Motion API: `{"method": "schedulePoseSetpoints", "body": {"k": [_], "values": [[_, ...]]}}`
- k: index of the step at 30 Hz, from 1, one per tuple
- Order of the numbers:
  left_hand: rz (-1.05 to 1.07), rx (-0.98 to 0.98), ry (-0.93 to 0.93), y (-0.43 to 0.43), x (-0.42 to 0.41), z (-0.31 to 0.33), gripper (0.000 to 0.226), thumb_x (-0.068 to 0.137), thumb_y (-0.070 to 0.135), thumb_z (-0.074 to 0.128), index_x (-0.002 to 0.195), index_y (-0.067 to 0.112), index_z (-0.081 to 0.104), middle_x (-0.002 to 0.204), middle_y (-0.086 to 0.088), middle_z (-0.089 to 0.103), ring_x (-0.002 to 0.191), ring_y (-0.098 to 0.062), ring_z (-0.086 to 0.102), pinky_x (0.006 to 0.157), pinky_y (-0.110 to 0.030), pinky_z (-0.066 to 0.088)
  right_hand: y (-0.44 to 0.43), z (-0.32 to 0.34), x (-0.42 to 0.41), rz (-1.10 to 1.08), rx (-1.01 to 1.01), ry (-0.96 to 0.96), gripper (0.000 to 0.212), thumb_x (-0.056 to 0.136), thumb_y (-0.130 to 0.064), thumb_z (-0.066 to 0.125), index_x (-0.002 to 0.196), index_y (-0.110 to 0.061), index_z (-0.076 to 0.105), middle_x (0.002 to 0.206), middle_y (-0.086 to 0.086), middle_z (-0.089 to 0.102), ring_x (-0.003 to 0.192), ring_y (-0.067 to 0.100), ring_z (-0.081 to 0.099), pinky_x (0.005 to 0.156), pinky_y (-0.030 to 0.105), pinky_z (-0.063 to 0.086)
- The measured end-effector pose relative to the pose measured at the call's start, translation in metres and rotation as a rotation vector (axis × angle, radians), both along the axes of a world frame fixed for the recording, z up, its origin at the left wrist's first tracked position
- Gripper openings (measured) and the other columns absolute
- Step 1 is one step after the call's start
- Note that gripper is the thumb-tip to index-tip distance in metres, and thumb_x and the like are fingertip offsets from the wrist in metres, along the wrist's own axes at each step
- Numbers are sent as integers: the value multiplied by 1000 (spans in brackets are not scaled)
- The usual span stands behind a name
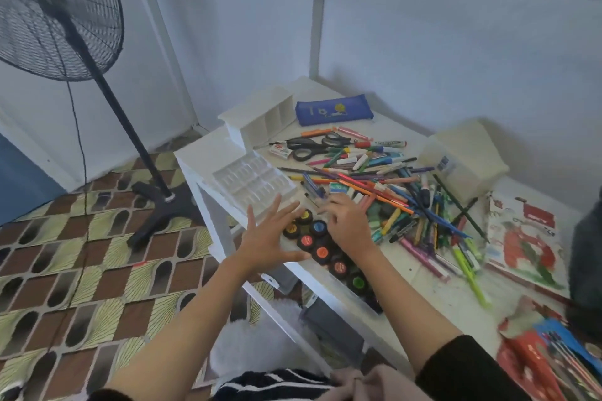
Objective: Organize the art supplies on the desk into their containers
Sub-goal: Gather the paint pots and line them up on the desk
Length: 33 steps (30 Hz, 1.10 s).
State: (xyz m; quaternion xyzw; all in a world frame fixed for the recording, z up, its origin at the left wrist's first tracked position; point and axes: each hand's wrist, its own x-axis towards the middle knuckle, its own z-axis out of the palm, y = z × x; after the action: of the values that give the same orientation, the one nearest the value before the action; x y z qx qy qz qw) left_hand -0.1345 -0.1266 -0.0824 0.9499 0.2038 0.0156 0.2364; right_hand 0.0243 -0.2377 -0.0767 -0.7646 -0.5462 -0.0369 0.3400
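A black fan stands on the floor left of the white surface. A heap of pens covers its middle, with a blue pouch behind and a clear tray at the left edge. A row of pots lines the near edge. The left hand hovers by them, fingers spread, empty. The right hand bends its fingers at the heap's edge; whether it grips anything is unclear.

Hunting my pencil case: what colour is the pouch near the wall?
The pouch is blue, seen in the head view.
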Motion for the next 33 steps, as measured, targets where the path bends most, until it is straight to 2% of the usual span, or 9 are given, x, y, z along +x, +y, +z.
{"method": "schedulePoseSetpoints", "body": {"k": [5, 10, 12, 16, 19, 22, 25, 30, 33], "values": [[-107, 153, 112, 6, 6, 6, 98, 74, 77, 42, 151, 25, 10, 159, 9, 2, 142, -9, -22, 106, -60, -23, -11, 14, 8, -228, -32, 74, 27, 76, 9, 49, 67, -5, 70, 74, 8, 67, 67, 25, 61, 61, 38, 54], [-220, 218, 100, 9, 4, 8, 119, 55, 92, -13, 151, 22, 0, 159, 4, -10, 140, -13, -27, 105, -60, -20, -59, 36, -3, -584, 91, 185, 31, 76, 15, 49, 69, -5, 71, 74, 7, 69, 68, 15, 60, 70, 29, 50], [-270, 220, 55, 6, 4, 9, 119, 55, 89, -19, 151, 22, 1, 159, 4, -9, 138, -12, -28, 106, -59, -19, -87, 34, -17, -713, 144, 188, 30, 76, 16, 51, 70, -6, 71, 74, 7, 69, 69, 17, 60, 69, 28, 47], [-396, 249, 25, -11, 10, 16, 103, 65, 78, -5, 151, 23, 4, 159, 4, -8, 135, -10, -28, 108, -62, -12, -143, 8, -53, -928, 202, 235, 34, 74, 19, 49, 78, -7, 71, 86, 10, 67, 85, 27, 59, 75, 29, 40], [-487, 271, -22, -29, 15, 19, 87, 77, 70, 4, 151, 24, 9, 159, 6, -4, 136, -11, -28, 108, -63, -10, -175, -15, -77, -1042, 44, 345, 39, 80, 13, 47, 103, -11, 67, 112, 9, 61, 107, 26, 52, 90, 23, 35], [-580, 292, -3, -49, 15, 19, 67, 96, 53, 31, 151, 25, 7, 159, 7, -7, 139, -11, -26, 108, -63, -11, -198, -31, -101, -1013, -56, 399, 40, 84, 10, 47, 116, -7, 62, 128, 9, 51, 121, 25, 45, 101, 21, 27], [-666, 303, 7, -71, 15, 18, 64, 98, 43, 36, 151, 24, 4, 159, 7, -11, 137, -11, -29, 106, -60, -16, -209, -29, -116, -926, -36, 437, 37, 86, 9, 48, 115, -8, 62, 134, 5, 48, 125, 17, 42, 105, 20, 26], [-746, 271, -28, -101, 19, 16, 59, 96, 33, 41, 149, 26, 15, 159, 9, -2, 143, -11, -20, 107, -62, -15, -210, -20, -116, -939, 106, 519, 35, 82, 12, 48, 103, -8, 68, 130, 4, 53, 120, 15, 47, 107, 32, 35], [-765, 213, -81, -115, 26, 17, 56, 96, 27, 43, 147, 26, 21, 158, 9, 6, 143, -9, -18, 106, -59, -19, -212, -21, -117, -935, 114, 543, 34, 82, 12, 49, 101, -8, 68, 130, 2, 53, 118, 8, 44, 108, 29, 32]]}}
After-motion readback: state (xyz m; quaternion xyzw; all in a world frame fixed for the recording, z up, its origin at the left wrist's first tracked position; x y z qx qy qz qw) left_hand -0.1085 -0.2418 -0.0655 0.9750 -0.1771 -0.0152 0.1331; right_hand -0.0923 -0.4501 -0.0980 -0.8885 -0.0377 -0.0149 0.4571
